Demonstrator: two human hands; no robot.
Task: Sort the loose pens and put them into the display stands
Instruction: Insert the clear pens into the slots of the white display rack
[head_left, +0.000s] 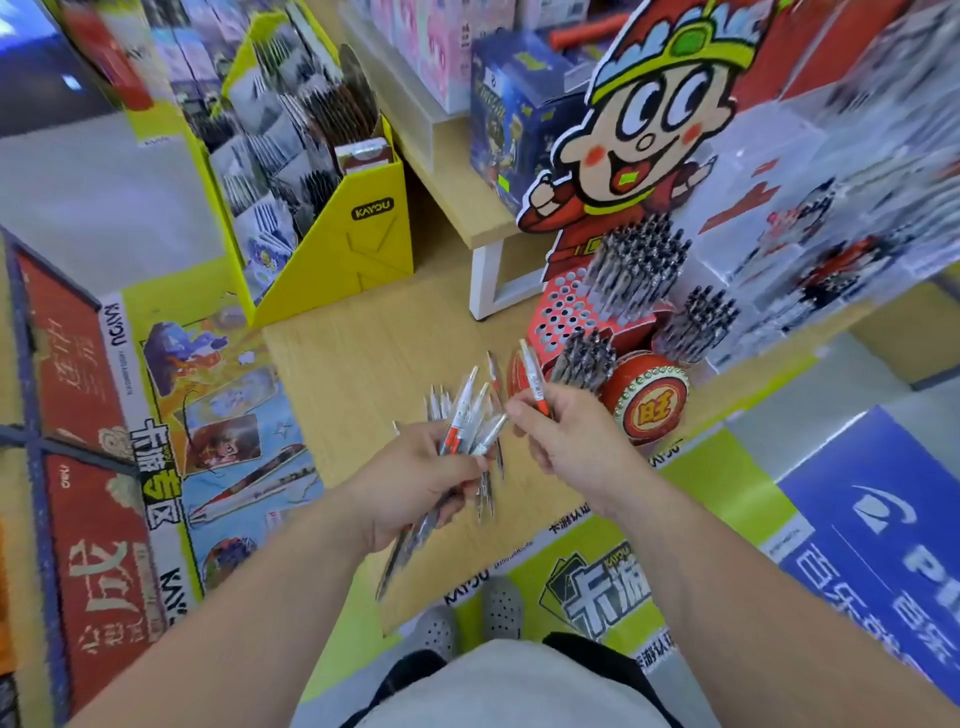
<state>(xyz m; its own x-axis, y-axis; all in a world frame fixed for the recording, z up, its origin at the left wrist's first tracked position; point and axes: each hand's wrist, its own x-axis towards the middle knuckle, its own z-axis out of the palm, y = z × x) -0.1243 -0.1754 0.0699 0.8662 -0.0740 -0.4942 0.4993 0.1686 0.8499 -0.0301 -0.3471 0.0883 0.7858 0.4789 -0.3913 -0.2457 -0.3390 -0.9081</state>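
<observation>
Both arms reach forward over the near edge of the bench. The left hand is curled tight round a bunch of pens that fan upward. The right hand pinches one pen, tip up, beside the red display stand at the right edge.

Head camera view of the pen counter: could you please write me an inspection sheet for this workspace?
Surface: wooden counter, pale grain.
Job's things: bundle of pens in left hand; single pen in right hand; red stand partly filled, some holes free.
Clutter: yellow card box, cartoon cutout.
Grippers: left hand grips the bundle; right hand pinches the single pen.
Cables: nothing seen.
Surroundings: shop shelf, blue sign, the person's shoes.
</observation>
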